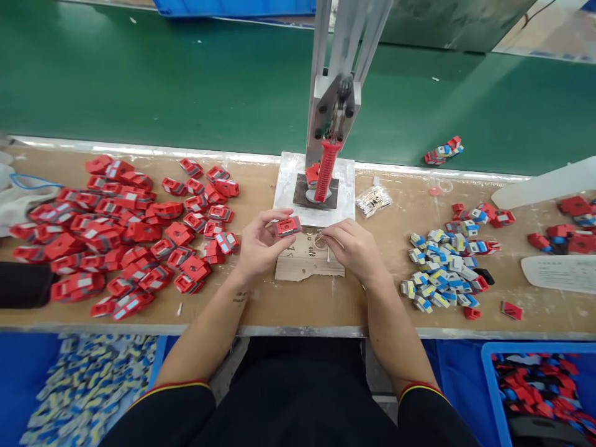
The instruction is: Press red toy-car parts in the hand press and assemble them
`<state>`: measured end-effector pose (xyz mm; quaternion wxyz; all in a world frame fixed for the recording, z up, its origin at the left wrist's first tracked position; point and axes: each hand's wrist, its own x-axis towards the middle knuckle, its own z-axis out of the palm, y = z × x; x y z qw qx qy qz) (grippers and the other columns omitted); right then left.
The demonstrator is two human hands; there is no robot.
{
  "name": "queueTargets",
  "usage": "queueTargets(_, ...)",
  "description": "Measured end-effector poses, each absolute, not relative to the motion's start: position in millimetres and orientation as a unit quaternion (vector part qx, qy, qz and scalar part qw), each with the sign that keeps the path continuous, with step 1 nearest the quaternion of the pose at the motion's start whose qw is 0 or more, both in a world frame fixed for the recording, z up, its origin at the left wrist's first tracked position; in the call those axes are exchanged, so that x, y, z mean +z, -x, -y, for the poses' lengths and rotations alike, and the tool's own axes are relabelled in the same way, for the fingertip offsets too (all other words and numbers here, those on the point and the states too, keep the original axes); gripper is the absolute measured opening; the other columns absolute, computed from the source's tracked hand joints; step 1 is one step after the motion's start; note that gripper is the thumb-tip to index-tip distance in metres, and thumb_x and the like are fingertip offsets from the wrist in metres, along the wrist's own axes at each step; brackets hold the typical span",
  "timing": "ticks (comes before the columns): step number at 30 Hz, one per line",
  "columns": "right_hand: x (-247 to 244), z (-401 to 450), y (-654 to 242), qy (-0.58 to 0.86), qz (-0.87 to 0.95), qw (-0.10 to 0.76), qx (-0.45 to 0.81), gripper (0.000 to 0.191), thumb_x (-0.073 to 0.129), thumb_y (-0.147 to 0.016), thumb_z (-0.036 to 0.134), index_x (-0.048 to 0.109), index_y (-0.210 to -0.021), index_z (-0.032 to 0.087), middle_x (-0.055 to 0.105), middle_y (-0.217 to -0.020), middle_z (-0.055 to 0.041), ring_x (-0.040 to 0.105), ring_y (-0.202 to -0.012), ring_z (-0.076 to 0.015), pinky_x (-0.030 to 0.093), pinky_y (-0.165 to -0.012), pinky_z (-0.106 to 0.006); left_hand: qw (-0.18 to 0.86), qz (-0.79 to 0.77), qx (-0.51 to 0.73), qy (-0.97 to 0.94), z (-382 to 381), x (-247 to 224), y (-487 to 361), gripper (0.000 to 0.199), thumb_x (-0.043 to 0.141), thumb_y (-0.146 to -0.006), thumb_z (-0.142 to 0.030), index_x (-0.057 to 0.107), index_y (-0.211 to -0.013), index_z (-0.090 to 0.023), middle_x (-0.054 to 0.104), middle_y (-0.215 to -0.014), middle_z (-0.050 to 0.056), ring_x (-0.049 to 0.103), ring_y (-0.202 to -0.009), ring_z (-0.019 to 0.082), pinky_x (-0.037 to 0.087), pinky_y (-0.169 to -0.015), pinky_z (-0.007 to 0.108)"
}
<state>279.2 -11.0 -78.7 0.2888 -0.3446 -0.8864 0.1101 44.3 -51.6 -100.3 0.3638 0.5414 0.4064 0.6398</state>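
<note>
My left hand (pixel 263 243) grips a small red plastic part (pixel 288 227) with grey sides and a dark slot, held between thumb and fingers above the board. To its right, my right hand (pixel 350 247) is closed in a pinch on a thin white cotton swab (pixel 328 254), whose tip points down. Beside those fingertips lies a small clear round dish (pixel 318 243), partly covered by the hand. Both hands are in front of a hand press with a red handle (pixel 328 164); another red part (pixel 312 174) sits at its base, partly hidden.
Many red parts (pixel 135 233) are heaped at left, blue-and-white pieces (pixel 440 270) at right. A bag of cotton swabs (pixel 374 198) lies beside the press plate (pixel 286 198). Blue bins (pixel 488 372) stand below the table edge. A green surface (pixel 209 93) runs behind.
</note>
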Motion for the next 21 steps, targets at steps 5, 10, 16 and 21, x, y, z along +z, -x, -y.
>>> queueTargets(5, -75.2, 11.3, -283.2, 0.347, 0.883, 0.298, 0.106, 0.017, 0.06, -0.105, 0.025, 0.076, -0.099, 0.022, 0.077, -0.094, -0.0082, 0.067, -0.091, -0.0226, 0.055, -0.081, -0.035, 0.328, -0.396, 0.634, -0.578, 55.2, -97.5, -45.5, 0.029, 0.087, -0.086, -0.025, 0.073, -0.111, -0.02, 0.078, -0.121, 0.011, 0.078, -0.109, 0.021, 0.065, -0.089, 0.03)
queueTargets(10, -74.8, 10.3, -286.3, 0.369, 0.875, 0.281, 0.139, 0.017, 0.06, -0.105, 0.027, 0.076, -0.098, 0.024, 0.075, -0.094, -0.0075, 0.067, -0.091, -0.0229, 0.055, -0.081, -0.036, 0.323, -0.382, 0.635, -0.588, 59.8, -95.2, -47.0, 0.029, 0.085, -0.088, -0.024, 0.07, -0.113, -0.021, 0.078, -0.117, 0.01, 0.078, -0.107, 0.02, 0.065, -0.086, 0.029)
queueTargets(16, -50.2, 13.7, -315.8, 0.445, 0.827, 0.324, 0.116, 0.02, 0.061, -0.104, 0.039, 0.073, -0.107, 0.024, 0.074, -0.106, -0.0095, 0.07, -0.096, -0.0239, 0.057, -0.082, -0.038, 0.324, -0.364, 0.634, -0.6, 62.2, -92.5, -45.8, 0.019, 0.079, -0.094, -0.025, 0.062, -0.102, -0.024, 0.078, -0.122, 0.01, 0.077, -0.116, 0.023, 0.066, -0.091, 0.035)
queueTargets(21, -36.2, 60.3, -348.4, 0.531, 0.825, 0.161, 0.103, 0.02, 0.064, -0.102, 0.042, 0.072, -0.098, 0.024, 0.075, -0.093, -0.0075, 0.07, -0.092, -0.0255, 0.052, -0.08, -0.037, 0.325, -0.389, 0.631, -0.588, 67.0, -87.2, -47.5, 0.038, 0.087, -0.086, -0.027, 0.059, -0.112, -0.023, 0.079, -0.12, 0.01, 0.08, -0.105, 0.021, 0.069, -0.084, 0.032)
